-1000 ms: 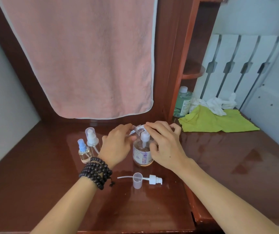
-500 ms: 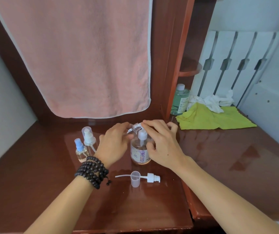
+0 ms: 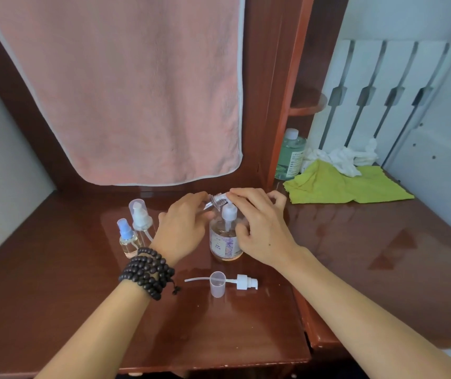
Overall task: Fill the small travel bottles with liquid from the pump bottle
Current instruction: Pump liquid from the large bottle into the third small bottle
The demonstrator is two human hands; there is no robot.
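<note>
A clear pump bottle [image 3: 225, 242] with amber liquid and a flowered label stands on the wooden desk [image 3: 82, 283]. My left hand [image 3: 183, 228] grips a small clear travel bottle [image 3: 214, 202], tilted, with its threaded mouth at the pump's nozzle. My right hand [image 3: 259, 222] rests over the white pump head [image 3: 229, 213], its fingers on top and its thumb against the bottle. Two capped small spray bottles [image 3: 134, 228] stand to the left. A loose white pump top with tube [image 3: 242, 282] and a clear cap [image 3: 217, 284] lie in front.
A pink towel [image 3: 126, 86] hangs behind the desk. To the right are a green bottle [image 3: 291, 155], a yellow-green cloth [image 3: 341, 184] and crumpled white tissue [image 3: 341, 158] by a radiator. A wooden upright [image 3: 281, 105] divides the two sides.
Both hands stay at the pump bottle with the small bottle at its nozzle. The view has shifted slightly; nothing else has visibly moved.
</note>
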